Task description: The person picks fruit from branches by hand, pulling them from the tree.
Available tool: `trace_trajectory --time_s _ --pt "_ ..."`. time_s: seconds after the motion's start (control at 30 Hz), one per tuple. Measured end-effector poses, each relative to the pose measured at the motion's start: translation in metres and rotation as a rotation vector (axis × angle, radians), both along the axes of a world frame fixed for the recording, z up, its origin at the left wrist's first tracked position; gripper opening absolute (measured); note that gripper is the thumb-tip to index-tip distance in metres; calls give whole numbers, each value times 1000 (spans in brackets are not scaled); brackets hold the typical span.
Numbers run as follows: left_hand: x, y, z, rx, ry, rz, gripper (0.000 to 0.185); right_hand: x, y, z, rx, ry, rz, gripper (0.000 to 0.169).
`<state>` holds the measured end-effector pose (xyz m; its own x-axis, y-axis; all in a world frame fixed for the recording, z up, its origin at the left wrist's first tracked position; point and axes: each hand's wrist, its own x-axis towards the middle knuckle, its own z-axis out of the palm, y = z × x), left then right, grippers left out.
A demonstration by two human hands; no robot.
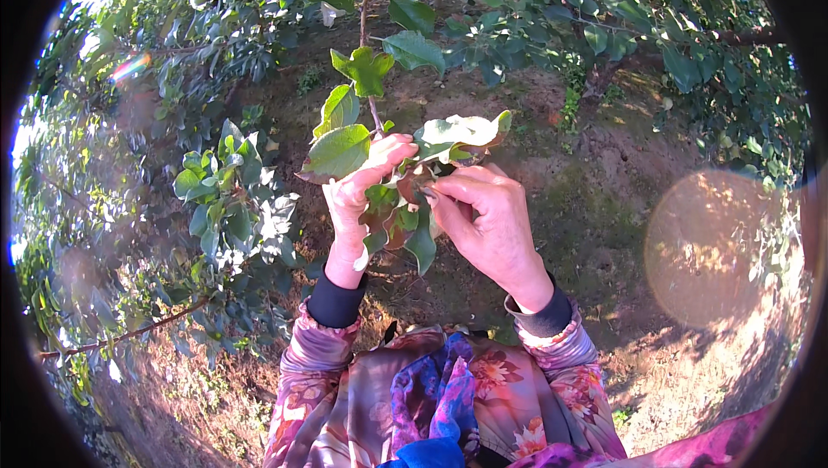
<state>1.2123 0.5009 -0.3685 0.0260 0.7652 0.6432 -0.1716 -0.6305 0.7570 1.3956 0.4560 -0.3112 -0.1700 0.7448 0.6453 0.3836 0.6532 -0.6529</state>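
Note:
A thin woody branch (366, 15) hangs down in front of me and ends in a cluster of green leaves (422, 241), some with brown, withered edges. My left hand (362, 186) is closed around the lower end of this branch, just above the cluster. At the cluster's right side, my right hand (485, 209) pinches with thumb and forefinger at a brownish leaf or stem; which one is too small to tell. A pale, sunlit leaf (462, 131) curls over the right fingers. Leaves hide part of the left fingers and whatever lies between the hands.
Dense leafy branches (129, 222) fill the left side, with a bare limb (129, 335) low down. More foliage (569, 8) hangs at the upper right near a tree trunk (595, 83). Below is sloping brown soil (621, 157). A blue and purple scarf (433, 397) hangs at my chest.

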Motion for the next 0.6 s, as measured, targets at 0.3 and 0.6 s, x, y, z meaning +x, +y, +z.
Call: trace_trajectory --time_s 0.3,0.6 --pt "-1 -9 -5 -181 -94 -97 67 -12 -1 3 222 -170 -243 11" --pt "21 -24 14 110 2 42 29 -17 -27 6 246 -262 -37 12"
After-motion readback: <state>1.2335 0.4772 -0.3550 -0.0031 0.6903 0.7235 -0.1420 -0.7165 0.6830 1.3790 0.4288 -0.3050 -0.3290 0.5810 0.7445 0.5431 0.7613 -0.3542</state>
